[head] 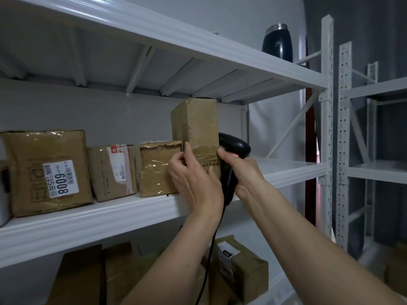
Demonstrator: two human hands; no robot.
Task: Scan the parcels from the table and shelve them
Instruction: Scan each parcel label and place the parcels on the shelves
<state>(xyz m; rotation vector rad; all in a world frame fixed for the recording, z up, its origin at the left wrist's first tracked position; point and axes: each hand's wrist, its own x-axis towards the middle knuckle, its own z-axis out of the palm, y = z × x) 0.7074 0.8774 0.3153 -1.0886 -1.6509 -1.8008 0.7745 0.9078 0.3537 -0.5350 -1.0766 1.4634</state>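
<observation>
A tall brown cardboard parcel point(196, 126) stands upright on the middle shelf point(110, 214) of a white rack, right of a row of taped parcels. My left hand point(193, 179) grips its lower left edge, thumb and fingers curled round the corner. My right hand point(240, 172) holds a black barcode scanner point(233, 148) by the handle, pressed against the parcel's right side; the scanner's cable point(209, 260) hangs down. Beside it sit a small taped parcel point(154, 168), a parcel with a white label point(112, 170) and a large parcel marked 6008 point(48, 170).
A dark flask point(278, 41) stands on the top shelf. The middle shelf to the right of the tall parcel is bare point(286, 170). More parcels point(242, 267) lie on the shelf below. A second white rack point(374, 128) stands at the right.
</observation>
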